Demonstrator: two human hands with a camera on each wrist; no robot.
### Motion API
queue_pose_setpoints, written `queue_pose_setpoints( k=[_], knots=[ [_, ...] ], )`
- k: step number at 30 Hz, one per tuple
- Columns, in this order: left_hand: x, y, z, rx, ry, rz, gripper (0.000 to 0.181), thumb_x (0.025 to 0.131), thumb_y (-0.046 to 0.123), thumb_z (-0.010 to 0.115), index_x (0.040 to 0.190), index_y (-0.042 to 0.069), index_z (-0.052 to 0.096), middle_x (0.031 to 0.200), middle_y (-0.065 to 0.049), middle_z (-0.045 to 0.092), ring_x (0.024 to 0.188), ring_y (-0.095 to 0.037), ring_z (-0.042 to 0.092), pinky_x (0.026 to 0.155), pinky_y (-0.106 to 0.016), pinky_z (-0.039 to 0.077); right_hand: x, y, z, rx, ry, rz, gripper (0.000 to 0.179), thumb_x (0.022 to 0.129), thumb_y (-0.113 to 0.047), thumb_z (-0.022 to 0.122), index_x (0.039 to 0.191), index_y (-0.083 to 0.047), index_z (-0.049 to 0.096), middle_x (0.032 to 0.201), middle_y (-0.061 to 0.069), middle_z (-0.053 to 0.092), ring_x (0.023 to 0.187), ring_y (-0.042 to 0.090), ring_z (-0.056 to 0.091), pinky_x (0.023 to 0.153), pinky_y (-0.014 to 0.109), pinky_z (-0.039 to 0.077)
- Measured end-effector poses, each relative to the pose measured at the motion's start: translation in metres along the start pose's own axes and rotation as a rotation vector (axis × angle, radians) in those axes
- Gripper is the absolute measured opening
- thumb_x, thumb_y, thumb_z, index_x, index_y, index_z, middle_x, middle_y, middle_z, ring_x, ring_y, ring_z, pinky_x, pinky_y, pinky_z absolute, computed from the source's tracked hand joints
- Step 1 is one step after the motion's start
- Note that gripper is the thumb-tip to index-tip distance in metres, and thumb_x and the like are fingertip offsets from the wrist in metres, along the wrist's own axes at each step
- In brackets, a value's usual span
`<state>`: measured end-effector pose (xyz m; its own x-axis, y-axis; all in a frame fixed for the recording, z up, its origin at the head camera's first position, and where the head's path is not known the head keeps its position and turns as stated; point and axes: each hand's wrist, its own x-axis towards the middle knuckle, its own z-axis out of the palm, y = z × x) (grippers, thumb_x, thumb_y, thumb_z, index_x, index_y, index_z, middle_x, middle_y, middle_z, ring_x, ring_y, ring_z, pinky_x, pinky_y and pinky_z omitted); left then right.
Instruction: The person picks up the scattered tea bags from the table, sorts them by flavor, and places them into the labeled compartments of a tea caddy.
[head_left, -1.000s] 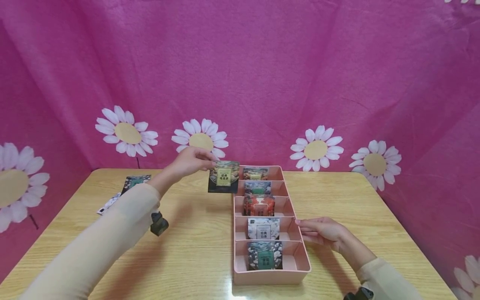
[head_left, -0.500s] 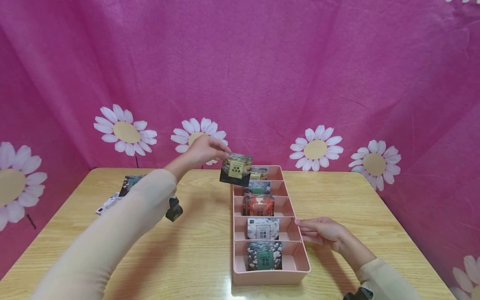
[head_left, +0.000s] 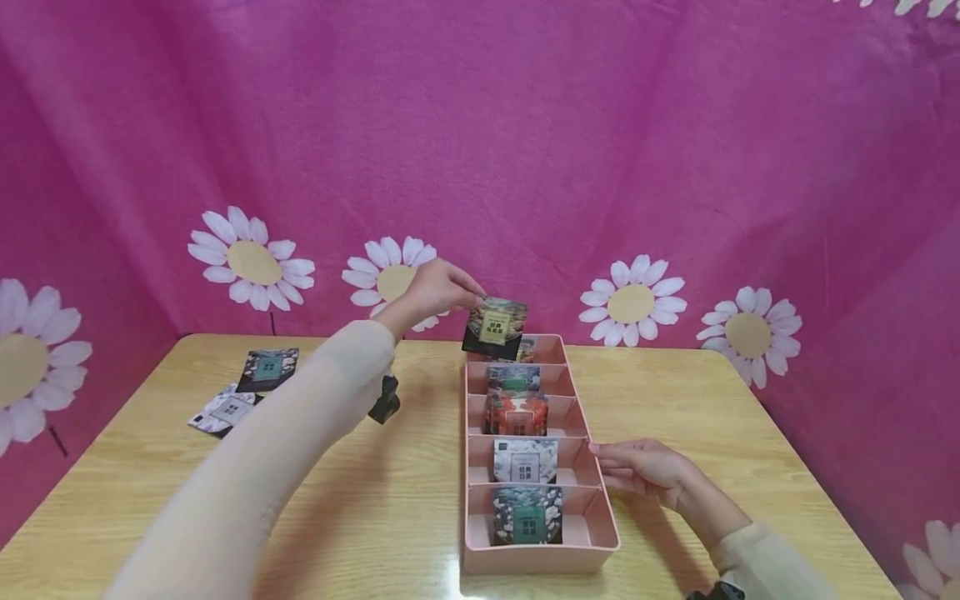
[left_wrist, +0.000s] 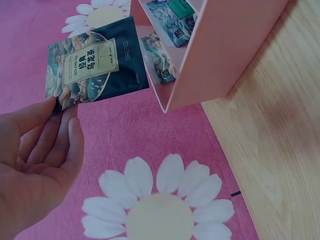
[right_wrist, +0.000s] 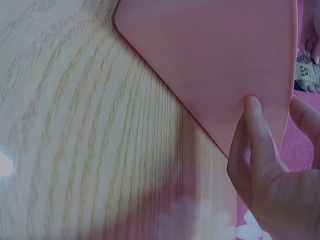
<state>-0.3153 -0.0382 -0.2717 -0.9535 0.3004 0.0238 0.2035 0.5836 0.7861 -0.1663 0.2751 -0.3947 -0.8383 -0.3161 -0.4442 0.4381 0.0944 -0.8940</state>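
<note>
My left hand (head_left: 444,287) pinches an oolong tea sachet (head_left: 496,328) by its upper corner, above the far end of a pink divided box (head_left: 540,560). In the left wrist view the dark, yellow-labelled sachet (left_wrist: 92,65) hangs just outside the box's rim, between thumb and fingers. The far compartment holds another sachet (head_left: 528,348), partly hidden. With thumb at the rim and fingertips against the outer wall, my right hand (head_left: 651,471) holds the box's right side.
Nearer compartments hold a green-labelled sachet (head_left: 513,379), a red sachet (head_left: 517,414), a white tea sachet (head_left: 525,461) and a dark floral sachet (head_left: 528,515). On the table's left lie a dark sachet (head_left: 267,369) and a white sachet (head_left: 225,408). A pink curtain (head_left: 510,167) stands behind.
My left hand has carried the oolong sachet right and upward, from beside the box to above its far compartment. The right hand stays at the box's side.
</note>
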Motion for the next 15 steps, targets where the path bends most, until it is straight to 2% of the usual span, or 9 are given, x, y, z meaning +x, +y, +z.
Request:
queue_pose_setpoints(
  k=[8,11,15],
  knots=[
    [0.01,0.005,0.015,0.032,0.031,0.021,0.016,0.085,0.01,0.069,0.099,0.005,0.076,0.105,-0.012,0.074,0.095,-0.024,0.069,0.081,-0.031,0.056,0.0,0.0,0.001,0.006,-0.009,-0.013,0.016,0.091,-0.021,0.065,0.096,-0.006,0.071,0.092,-0.001,0.074,0.087,0.005,0.069,0.082,0.024,0.056],
    [0.011,0.004,0.022,0.068,0.049,0.025,0.016,0.083,0.008,0.069,0.098,0.004,0.076,0.101,-0.013,0.075,0.091,-0.024,0.07,0.074,-0.026,0.054,0.0,-0.001,0.001,-0.008,0.001,-0.003,0.017,0.091,-0.021,0.066,0.095,-0.006,0.071,0.093,-0.001,0.074,0.087,0.005,0.069,0.082,0.025,0.056],
    [0.013,0.002,0.033,0.144,0.056,0.04,0.015,0.081,0.007,0.07,0.094,0.005,0.077,0.096,-0.011,0.076,0.092,-0.023,0.07,0.075,-0.027,0.053,-0.001,-0.002,0.001,-0.014,0.017,0.011,0.017,0.09,-0.022,0.066,0.094,-0.007,0.072,0.092,0.0,0.074,0.087,0.006,0.07,0.082,0.025,0.057]
  ],
)
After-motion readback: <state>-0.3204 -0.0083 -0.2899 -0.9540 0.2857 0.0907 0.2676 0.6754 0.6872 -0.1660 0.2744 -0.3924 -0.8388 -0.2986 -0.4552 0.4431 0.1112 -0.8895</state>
